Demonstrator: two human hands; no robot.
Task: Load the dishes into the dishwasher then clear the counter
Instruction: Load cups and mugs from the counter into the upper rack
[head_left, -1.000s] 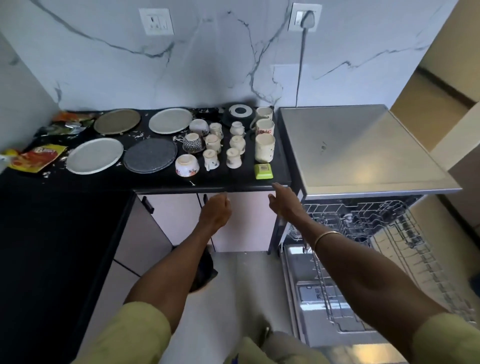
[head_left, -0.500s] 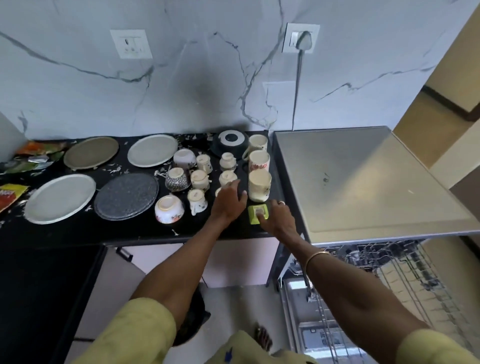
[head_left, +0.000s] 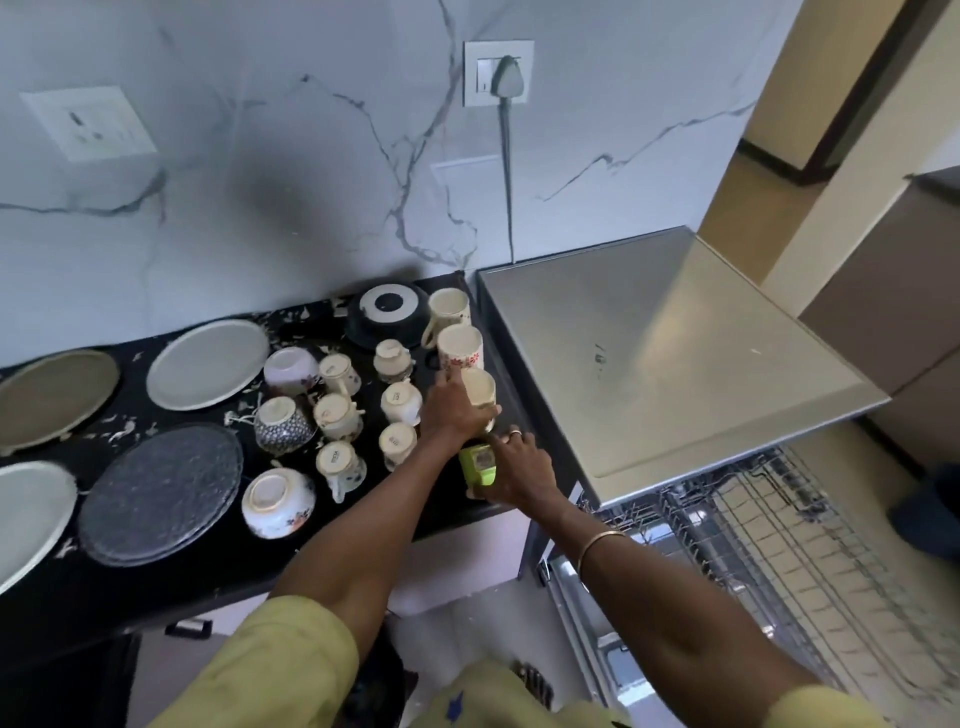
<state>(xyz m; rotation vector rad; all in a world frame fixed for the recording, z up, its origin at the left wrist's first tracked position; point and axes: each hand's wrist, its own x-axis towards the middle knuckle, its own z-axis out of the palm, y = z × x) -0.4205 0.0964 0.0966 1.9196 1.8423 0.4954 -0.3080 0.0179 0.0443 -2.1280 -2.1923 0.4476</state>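
My left hand (head_left: 451, 415) grips the nearest tall cream mug (head_left: 479, 388) at the counter's right end. My right hand (head_left: 515, 466) holds a small green box (head_left: 479, 461) just in front of that mug. Two more tall mugs (head_left: 459, 347) stand behind it. Several small upturned cups (head_left: 398, 401) and bowls (head_left: 278, 498) sit to the left. Round plates (head_left: 207, 362) and a dark glass plate (head_left: 161, 474) lie further left on the black counter (head_left: 171, 577). The dishwasher (head_left: 670, 364) stands at the right with its wire rack (head_left: 769, 525) pulled out.
A black pan lid (head_left: 388, 316) lies by the marble wall. White crumbs are scattered over the counter. A plug and cord (head_left: 507, 156) run down the wall behind the dishwasher. White cabinet fronts (head_left: 457, 561) lie below the counter.
My left hand moved right from the small cups and took hold of the tall mug. My right hand closed round the green box. The camera came closer to the counter.
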